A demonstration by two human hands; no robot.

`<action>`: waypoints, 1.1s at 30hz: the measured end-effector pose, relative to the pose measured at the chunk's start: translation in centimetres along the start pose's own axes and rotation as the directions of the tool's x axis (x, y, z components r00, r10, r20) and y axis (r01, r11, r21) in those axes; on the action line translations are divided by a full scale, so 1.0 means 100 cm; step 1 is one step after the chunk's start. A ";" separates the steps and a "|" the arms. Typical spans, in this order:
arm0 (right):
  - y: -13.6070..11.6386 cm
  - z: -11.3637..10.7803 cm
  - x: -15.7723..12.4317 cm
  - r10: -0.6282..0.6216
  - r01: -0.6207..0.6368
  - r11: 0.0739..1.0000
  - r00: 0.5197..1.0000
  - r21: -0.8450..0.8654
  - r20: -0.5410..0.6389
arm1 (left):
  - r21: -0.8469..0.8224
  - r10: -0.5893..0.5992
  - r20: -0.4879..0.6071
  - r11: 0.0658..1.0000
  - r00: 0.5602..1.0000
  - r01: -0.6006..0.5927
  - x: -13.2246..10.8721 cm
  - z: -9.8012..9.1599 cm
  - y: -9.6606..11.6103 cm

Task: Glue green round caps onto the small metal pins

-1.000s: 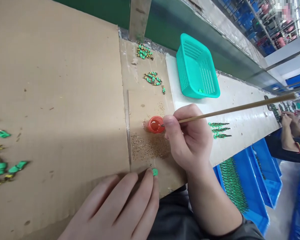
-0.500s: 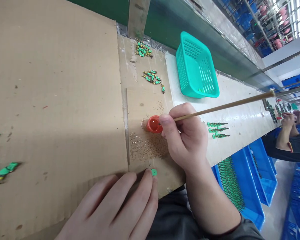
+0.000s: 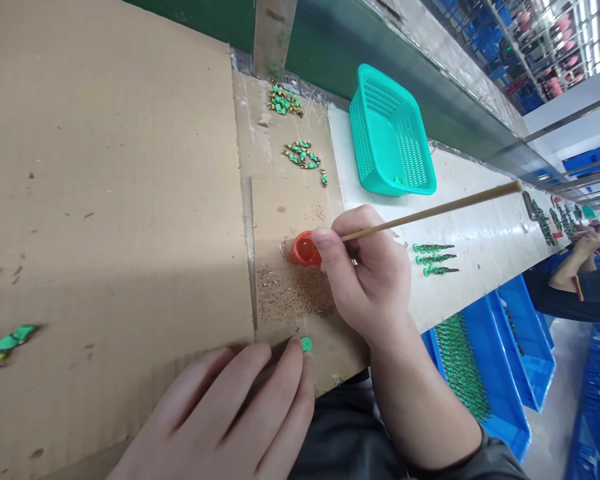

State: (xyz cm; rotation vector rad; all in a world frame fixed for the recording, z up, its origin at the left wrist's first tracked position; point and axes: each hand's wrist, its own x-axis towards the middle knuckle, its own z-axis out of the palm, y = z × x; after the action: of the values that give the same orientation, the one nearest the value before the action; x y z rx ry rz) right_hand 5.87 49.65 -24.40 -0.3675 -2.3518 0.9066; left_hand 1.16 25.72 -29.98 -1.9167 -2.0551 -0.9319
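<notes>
head view: left hand point(image 3: 230, 413) touches a small round green disc point(image 3: 307, 344), its grip too hidden to tell; by a round red cup point(image 3: 305, 249), right hand point(image 3: 375, 273) has its grip clamped on a thin tan wooden stick point(image 3: 433, 211); a sideways nudge could tip the cup.

Cardboard point(image 3: 130, 167) covers the bench point(image 3: 500, 247) toward 9 o'clock, with loose green pieces point(image 3: 13, 339) on it. Around the red pot point(image 3: 297, 251) lie two piles, one point(image 3: 284, 100) beyond the other point(image 3: 301, 155), at 12, a basket point(image 3: 357, 143) at 1, three rows point(image 3: 435, 260) at 3, specks point(image 3: 290, 293) at 6.
</notes>
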 end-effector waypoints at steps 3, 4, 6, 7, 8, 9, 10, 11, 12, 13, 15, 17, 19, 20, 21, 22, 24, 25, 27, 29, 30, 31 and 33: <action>0.002 0.001 0.002 -0.067 0.067 0.998 0.998 -0.006 -0.012 | -0.027 -0.016 -0.062 1.000 0.998 0.015 -0.003 0.005 0.001; 0.002 0.001 0.002 -0.084 0.084 0.996 0.996 -0.008 -0.017 | -0.031 -0.016 -0.066 0.999 0.998 0.014 -0.003 0.006 0.001; 0.003 0.001 0.003 -0.098 0.097 0.995 0.995 -0.014 -0.020 | -0.036 -0.010 -0.065 0.999 0.998 0.008 -0.003 0.006 0.001; 0.003 0.001 0.002 -0.095 0.094 0.995 0.995 -0.022 -0.019 | -0.039 -0.007 -0.061 0.999 0.998 0.005 -0.003 0.007 0.001; 0.003 0.001 0.002 -0.092 0.092 0.995 0.996 -0.028 -0.018 | -0.039 -0.002 -0.060 0.999 0.998 0.000 -0.002 0.007 0.000; 0.003 0.001 0.002 -0.093 0.092 0.995 0.996 -0.033 -0.019 | -0.037 0.000 -0.061 0.999 0.998 -0.003 -0.001 0.007 0.000; 0.003 0.002 0.002 -0.095 0.094 0.995 0.995 -0.036 -0.020 | -0.036 0.005 -0.065 0.999 0.998 -0.007 -0.001 0.007 0.000; 0.003 0.002 0.002 -0.098 0.097 0.995 0.995 -0.035 -0.021 | -0.035 0.007 -0.064 0.999 0.998 -0.009 -0.001 0.007 0.000; 0.003 0.002 0.002 -0.101 0.100 0.994 0.995 -0.032 -0.023 | -0.032 0.005 -0.064 0.999 0.998 -0.007 -0.001 0.007 0.000; 0.004 0.003 0.002 -0.104 0.103 0.994 0.994 -0.027 -0.024 | -0.030 0.005 -0.063 1.000 0.998 -0.007 -0.001 0.007 0.000; 0.005 0.003 0.002 -0.105 0.104 0.995 0.994 -0.006 -0.033 | -0.032 0.007 -0.054 0.999 0.998 -0.009 -0.002 0.006 0.000; 0.004 0.002 -0.001 -0.111 0.114 0.993 0.991 0.026 -0.080 | -0.028 0.007 -0.050 1.000 0.999 -0.008 -0.003 0.006 -0.001; 0.001 -0.002 -0.009 -0.125 0.133 0.990 0.979 0.040 -0.160 | -0.023 0.007 -0.043 1.000 0.999 -0.008 -0.006 0.004 -0.001; -0.002 -0.005 -0.015 -0.131 0.141 0.989 0.971 0.039 -0.199 | -0.017 0.006 -0.034 1.000 0.999 -0.006 -0.008 0.004 -0.001; -0.004 -0.008 -0.024 -0.134 0.147 0.988 0.964 0.040 -0.229 | -0.013 0.008 -0.024 1.000 1.000 -0.008 -0.009 0.003 0.000; -0.007 -0.011 -0.034 -0.136 0.152 0.987 0.961 0.048 -0.239 | -0.009 0.010 -0.014 1.000 1.000 -0.010 -0.011 0.002 0.000; -0.014 -0.015 -0.056 -0.141 0.161 0.984 0.966 0.076 -0.218 | -0.010 0.012 -0.007 1.000 1.000 -0.012 -0.015 0.000 0.000; -0.017 -0.015 -0.068 -0.141 0.161 0.983 0.971 0.092 -0.191 | -0.014 0.009 -0.003 1.000 1.000 -0.010 -0.017 0.000 0.001; -0.021 -0.014 -0.088 -0.125 0.141 0.983 0.982 0.114 -0.141 | -0.028 0.004 0.003 1.000 1.000 -0.004 -0.020 -0.001 0.002; -0.024 -0.011 -0.101 -0.101 0.115 0.986 0.988 0.122 -0.114 | -0.039 0.007 0.017 0.999 1.000 -0.007 -0.021 -0.003 0.002; -0.025 -0.009 -0.105 -0.096 0.109 0.986 0.990 0.122 -0.106 | -0.039 0.013 0.031 0.999 0.999 -0.012 -0.021 -0.004 0.002; -0.025 -0.008 -0.107 -0.096 0.107 0.987 0.990 0.116 -0.100 | -0.039 0.023 0.042 0.999 0.999 -0.021 -0.021 -0.005 0.001; -0.024 -0.007 -0.108 -0.095 0.102 0.990 0.992 0.098 -0.081 | -0.069 0.034 0.069 0.997 0.997 -0.030 -0.021 -0.007 0.000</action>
State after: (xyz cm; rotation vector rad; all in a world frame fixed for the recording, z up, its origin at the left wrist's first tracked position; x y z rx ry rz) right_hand 14.73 43.43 -26.92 -0.2383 -2.2241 0.9444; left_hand 1.33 23.58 -30.55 -2.0381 -2.0493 -0.9524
